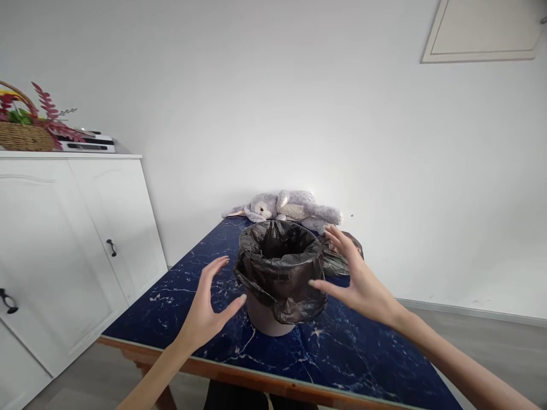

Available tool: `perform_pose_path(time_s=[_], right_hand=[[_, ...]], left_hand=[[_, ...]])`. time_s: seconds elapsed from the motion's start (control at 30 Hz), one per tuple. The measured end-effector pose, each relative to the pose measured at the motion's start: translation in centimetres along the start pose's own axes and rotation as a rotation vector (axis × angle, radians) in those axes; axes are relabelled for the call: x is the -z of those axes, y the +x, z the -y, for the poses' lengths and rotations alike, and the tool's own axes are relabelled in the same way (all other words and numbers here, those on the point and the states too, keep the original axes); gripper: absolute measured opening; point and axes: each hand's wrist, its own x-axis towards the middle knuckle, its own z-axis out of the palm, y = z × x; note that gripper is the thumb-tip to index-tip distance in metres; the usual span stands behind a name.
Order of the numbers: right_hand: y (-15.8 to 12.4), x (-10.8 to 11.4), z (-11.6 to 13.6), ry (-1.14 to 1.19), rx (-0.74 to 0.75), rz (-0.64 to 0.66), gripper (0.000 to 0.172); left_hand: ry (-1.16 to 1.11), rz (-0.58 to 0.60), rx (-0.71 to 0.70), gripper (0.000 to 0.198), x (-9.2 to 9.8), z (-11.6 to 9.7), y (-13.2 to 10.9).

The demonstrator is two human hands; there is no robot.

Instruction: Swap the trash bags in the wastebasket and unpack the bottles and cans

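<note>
A light-coloured trash can stands upright on the blue table, lined with a black garbage bag. The bag's edge is folded over the rim and hangs down the outside, lowest at the front right. My left hand is just left of the can, fingers apart and holding nothing. On the other side, my right hand is open too, its thumb close to the bag; whether it touches cannot be made out. Behind the right hand sits a dark plastic bag, partly hidden by it.
A grey plush rabbit lies along the table's far edge by the wall. The table has a blue marbled top and wooden edge. To the left is a white cabinet bearing a wicker basket of flowers and a white-and-black device.
</note>
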Motion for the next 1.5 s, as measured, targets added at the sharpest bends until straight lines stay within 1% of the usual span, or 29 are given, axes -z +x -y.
perform_pose_path(time_s=[0.03,0.07,0.1,0.13,0.23,0.3,0.33,0.4,0.47,0.5,0.57,0.63,0.73,0.8,0.87,0.97,1.03,1.17,1.3,1.37,1.4,1.43,1.5], right_hand=[[0.4,0.5,0.9,-0.066,0.074,-0.012,0.091],[1.0,0.8,1.7,-0.122,0.150,-0.003,0.078],[1.5,0.9,2.4,-0.166,0.221,0.022,0.067],[2.1,1.0,2.9,-0.198,0.281,0.054,0.058],[3.5,0.4,3.4,-0.223,0.376,0.157,0.037],[4.1,0.0,3.2,-0.202,0.394,0.205,0.029],[4.2,-0.1,3.0,-0.193,0.395,0.218,0.028],[4.3,0.3,2.9,-0.194,0.375,0.232,0.032],[3.8,1.2,2.9,-0.220,0.338,0.251,0.037],[3.3,1.9,2.9,-0.237,0.322,0.259,0.039],[2.0,3.5,2.9,-0.275,0.303,0.260,0.039],[0.1,5.2,2.6,-0.323,0.307,0.235,0.036],[-3.0,7.9,1.4,-0.444,0.353,0.146,0.026],[-4.9,9.6,0.2,-0.543,0.357,0.084,0.026],[-6.3,10.9,-1.1,-0.626,0.311,0.038,0.027],[-7.5,12.2,-2.8,-0.693,0.244,-0.024,0.032],[-7.8,12.7,-3.7,-0.695,0.203,-0.040,0.035],[-7.7,13.4,-5.5,-0.671,0.132,-0.058,0.042],[-7.3,13.2,-6.8,-0.715,0.125,-0.136,0.046],[-7.1,12.3,-6.4,-0.736,0.138,-0.189,0.047],[-7.1,11.5,-6.0,-0.739,0.145,-0.239,0.045],[-7.3,10.5,-5.4,-0.734,0.149,-0.295,0.042],[-8.0,7.8,-4.0,-0.692,0.190,-0.458,0.035]], left_hand=[[0.035,-0.080,-0.088,0.067,0.1,-0.7,0.0],[0.076,-0.136,-0.177,0.061,0.2,-1.3,0.2],[0.120,-0.160,-0.258,0.055,0.1,-1.8,0.3],[0.163,-0.155,-0.330,0.050,0.0,-2.1,0.4],[0.266,-0.035,-0.479,0.028,-0.4,-2.0,0.5],[0.287,0.077,-0.511,0.015,-0.8,-1.3,0.1],[0.282,0.137,-0.502,0.012,-0.9,-0.8,-0.3],[0.250,0.276,-0.429,0.014,-0.9,0.1,-1.5],[0.184,0.394,-0.292,0.019,-0.7,1.1,-2.8],[0.141,0.428,-0.208,0.022,-0.6,1.6,-3.4],[0.056,0.438,-0.036,0.030,-0.2,2.6,-4.2],[-0.005,0.409,0.110,0.037,0.1,3.6,-4.5],[-0.069,0.371,0.252,0.041,0.4,4.8,-4.2],[-0.097,0.372,0.299,0.042,0.4,5.2,-3.9],[-0.101,0.387,0.321,0.044,0.3,5.4,-3.7],[-0.091,0.400,0.322,0.047,0.0,5.6,-3.7],[-0.084,0.394,0.318,0.047,-0.1,5.6,-3.7],[-0.063,0.374,0.318,0.048,-0.1,5.3,-3.5],[-0.061,0.359,0.318,0.046,0.0,5.0,-3.4],[-0.065,0.356,0.315,0.045,0.0,5.0,-3.5],[-0.064,0.353,0.313,0.045,0.0,5.0,-3.6],[-0.060,0.349,0.311,0.045,0.0,5.0,-3.7],[-0.050,0.342,0.308,0.044,-0.1,5.1,-3.8]])
